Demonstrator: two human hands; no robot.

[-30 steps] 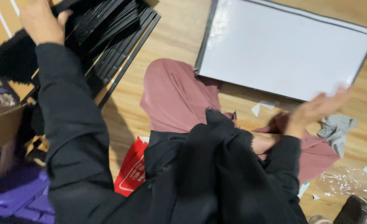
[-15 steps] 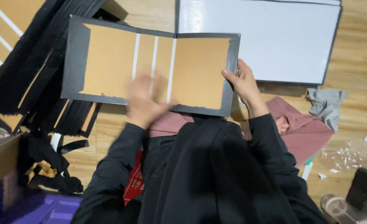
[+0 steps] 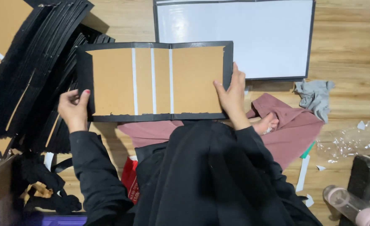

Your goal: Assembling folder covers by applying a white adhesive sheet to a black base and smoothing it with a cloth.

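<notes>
Holding an opened book cover point(image 3: 155, 81) flat at mid-frame, inner side up: brown board panels framed by a black turned-in edge, with pale strips marking the spine zone. Left hand point(image 3: 73, 109) at the cover's left edge, thumb and fingers closed on the lower-left corner in a pinch. Right hand point(image 3: 232, 95) on the right panel, fingers together and laid flat over the board, thumb apparently under the lower edge. Cover hovering just above the lap, over a dusty-pink cloth point(image 3: 294, 129).

Further out, upper left of the frame: a fanned stack of black covers point(image 3: 34, 62), touching or just beside the held piece. Upper right: a white board with dark frame point(image 3: 235, 37) lying on the wooden floor point(image 3: 352, 50). Right of centre: a crumpled grey rag point(image 3: 315, 97). Lower right: scraps of clear film point(image 3: 352, 140) and a pink bottle point(image 3: 350, 205) lying on its side.

Judged from the grip, likely a check or positioning step: piece spread open, both ends controlled. Next move, as a guess, calling for steady support at both edges, spine strips kept straight, and room to set the piece down without bending the hinges.
</notes>
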